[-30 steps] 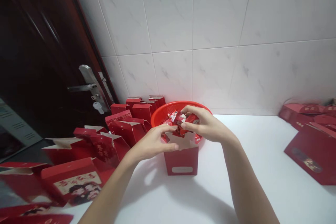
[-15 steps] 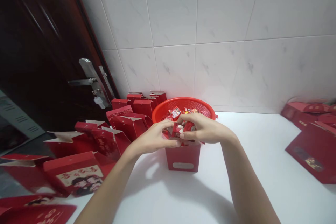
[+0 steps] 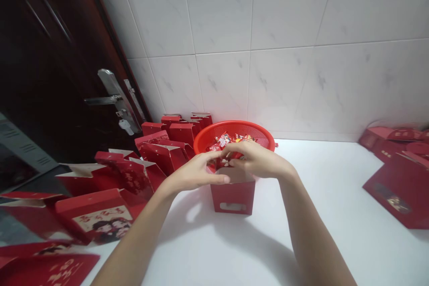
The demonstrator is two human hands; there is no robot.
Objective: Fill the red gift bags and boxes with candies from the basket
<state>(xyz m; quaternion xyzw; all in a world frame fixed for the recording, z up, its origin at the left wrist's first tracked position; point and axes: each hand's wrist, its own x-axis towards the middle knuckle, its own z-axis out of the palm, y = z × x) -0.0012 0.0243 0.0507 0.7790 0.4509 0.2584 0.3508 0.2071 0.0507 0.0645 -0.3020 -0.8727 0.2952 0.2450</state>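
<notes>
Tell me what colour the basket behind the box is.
The basket is bright red, seen best in the head view.

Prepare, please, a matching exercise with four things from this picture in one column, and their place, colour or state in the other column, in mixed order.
Things
1. Basket
2. Keys
3. Table
4. Box in front of the basket

Descriptions
A. Hanging at the lock of the dark door
B. Red, upright and open at the top
C. Red, round and holding small wrapped pieces
D. White, with boxes on it

Right pairs: 1-C, 2-A, 3-D, 4-B
</notes>
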